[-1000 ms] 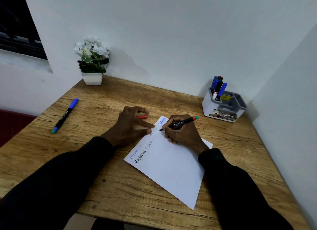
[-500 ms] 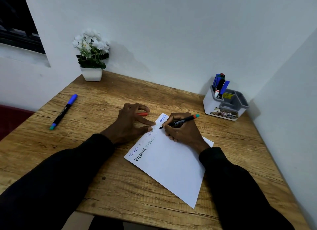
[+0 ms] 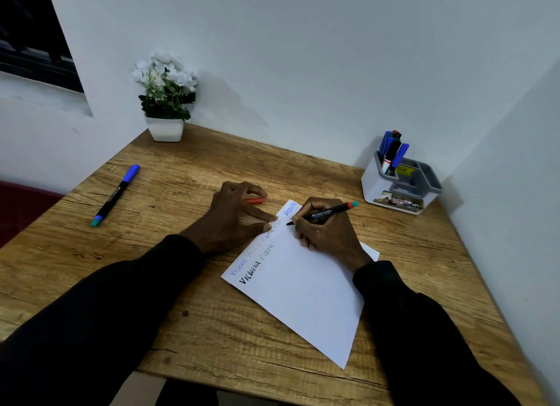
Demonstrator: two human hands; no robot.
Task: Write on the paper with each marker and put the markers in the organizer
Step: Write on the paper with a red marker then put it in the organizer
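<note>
Head view: the right hand (image 3: 328, 237) pinches a black marker (image 3: 325, 214) between thumb and fingers (image 3: 303, 207), and the nib touches the paper (image 3: 303, 293) near its far corner. The left hand (image 3: 228, 219) lays two straight fingers on the paper's edge, and the others curl over a red cap (image 3: 255, 200).

If this hand lifts, I think the sheet can turn under the nib and spoil the word. The right palm rests on the sheet and may smear fresh ink. The cap may roll away if released.

The paper lies slanted on the counter (image 3: 197, 330), white, with "Victoria" written in several colours along one edge. Some words are faint. The organizer (image 3: 374, 183) stands at the far right with markers (image 3: 392, 151) in it. A blue marker (image 3: 116, 193) lies well apart at the left, not yet stored.
</note>
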